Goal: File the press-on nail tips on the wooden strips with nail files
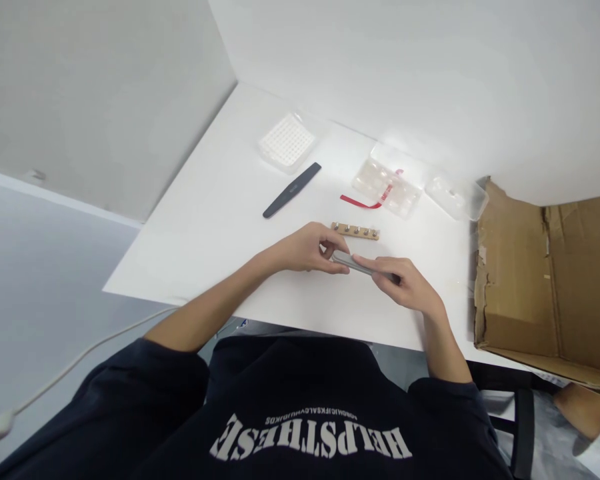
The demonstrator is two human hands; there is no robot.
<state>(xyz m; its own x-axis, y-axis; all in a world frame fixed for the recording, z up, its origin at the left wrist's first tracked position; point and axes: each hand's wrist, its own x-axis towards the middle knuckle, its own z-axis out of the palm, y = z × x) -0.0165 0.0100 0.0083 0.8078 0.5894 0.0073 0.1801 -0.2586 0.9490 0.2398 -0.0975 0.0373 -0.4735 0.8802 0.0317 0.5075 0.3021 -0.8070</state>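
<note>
My right hand (405,283) is closed round a grey nail file (354,263), which lies slanted over the white table (220,220). My left hand (313,248) is pinched with its fingertips at the file's far end; what it pinches is too small to make out. Just beyond both hands lies a small wooden strip (355,231) with several metal studs on it. A second, dark nail file (293,190) lies loose farther back to the left.
A clear box with a white grid insert (286,141) stands at the back. Clear plastic trays (387,187) with a red strip (363,201) and a clear lid (455,197) lie at back right. An open cardboard box (545,280) sits at the right edge. A white cable (70,363) hangs left.
</note>
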